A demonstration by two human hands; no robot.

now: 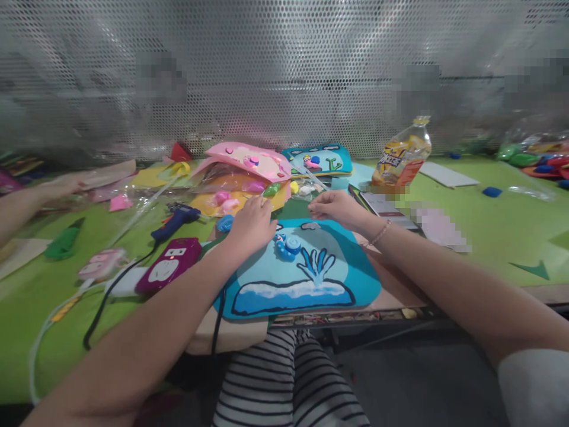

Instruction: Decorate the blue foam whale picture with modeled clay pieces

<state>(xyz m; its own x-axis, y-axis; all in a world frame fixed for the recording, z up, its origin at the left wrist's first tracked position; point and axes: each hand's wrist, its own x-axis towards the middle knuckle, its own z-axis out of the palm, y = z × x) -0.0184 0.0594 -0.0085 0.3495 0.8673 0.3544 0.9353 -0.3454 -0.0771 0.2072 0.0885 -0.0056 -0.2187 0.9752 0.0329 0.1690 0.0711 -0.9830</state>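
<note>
A blue foam board (249, 261) lies in front of me, with painted water, a painted splash and a blue clay snail (288, 246) on it. My left hand (254, 222) is over the board's upper left edge, thumb apart from the fingers, seemingly holding nothing. Its fingertips are close to a small green clay packet (272, 190). Above the upper right edge, my right hand (335, 209) has its fingers pinched together; anything between them is too small to make out. A lump of blue clay (225, 223) sits left of my left hand.
Pink (249, 160) and blue decorated pieces (317, 160) stand at the back. A blue glue gun (175, 222), magenta power strip (171, 264) and cables lie left. A plastic bottle (402, 157) and phone (389, 209) are right. Another person's hand (62, 184) is far left.
</note>
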